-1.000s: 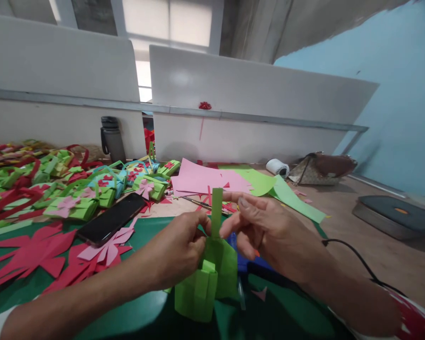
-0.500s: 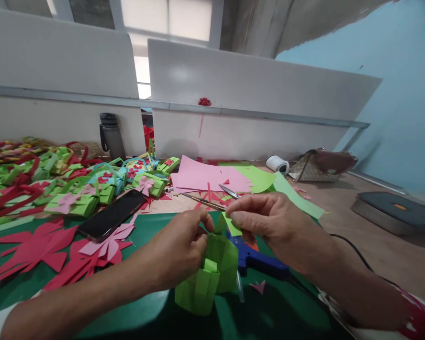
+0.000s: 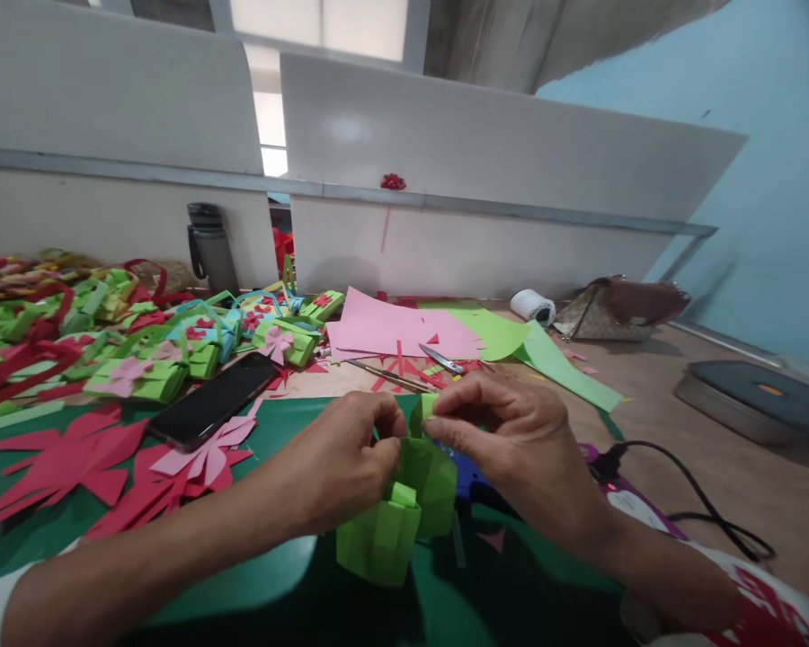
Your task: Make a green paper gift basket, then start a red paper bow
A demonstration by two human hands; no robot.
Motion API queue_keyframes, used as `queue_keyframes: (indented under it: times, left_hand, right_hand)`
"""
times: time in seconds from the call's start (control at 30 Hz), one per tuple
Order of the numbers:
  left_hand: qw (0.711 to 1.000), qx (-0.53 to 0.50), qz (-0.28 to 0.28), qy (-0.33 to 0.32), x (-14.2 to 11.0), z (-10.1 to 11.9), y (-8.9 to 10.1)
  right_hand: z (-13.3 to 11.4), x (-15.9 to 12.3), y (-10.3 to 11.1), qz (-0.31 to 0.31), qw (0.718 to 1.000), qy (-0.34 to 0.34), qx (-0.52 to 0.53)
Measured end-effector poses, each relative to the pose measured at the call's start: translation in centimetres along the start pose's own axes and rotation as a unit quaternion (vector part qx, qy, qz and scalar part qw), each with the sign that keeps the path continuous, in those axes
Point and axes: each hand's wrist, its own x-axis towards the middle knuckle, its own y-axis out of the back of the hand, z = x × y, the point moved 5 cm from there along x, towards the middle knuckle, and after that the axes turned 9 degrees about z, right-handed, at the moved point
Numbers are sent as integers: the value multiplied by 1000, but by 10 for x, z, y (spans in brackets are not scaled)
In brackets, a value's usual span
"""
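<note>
A small green paper bag stands in front of me over the green mat, its flap side partly folded. My left hand is closed in a pinch at the bag's upper edge. Between the thumb and fingers of my right hand is a green paper strip, curving upward from the top of the bag. The fingertips of both hands almost meet there. Behind my right hand lies a blue glue gun, mostly covered by that hand.
Finished paper bags pile up at the left, near a phone and red paper flower cutouts. Pink paper sheets, scissors and a grey bottle are farther back. A cable runs at the right.
My right hand has drawn a little left and turned, and the green strip between its fingers now bends upright instead of pointing right. A purple object with a plug has come into view.
</note>
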Motion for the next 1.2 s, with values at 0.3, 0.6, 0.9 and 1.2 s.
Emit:
queue_keyframes:
  times: [0.3, 0.6, 0.9, 1.2]
  left_hand:
    - [1000, -4, 1, -17, 1, 0, 0]
    - [1000, -8, -8, -17, -1, 3, 0]
    - [1000, -8, -7, -9, -1, 1, 0]
    - [1000, -9, -7, -4, 1, 2, 0]
  right_hand:
    - [7, -1, -2, 16, 999, -27, 29]
    - [13, 4, -1, -15, 993, -89, 71]
    - [28, 6, -3, -29, 977, -158, 138]
    - [51, 8, -6, -48, 958, -219, 181]
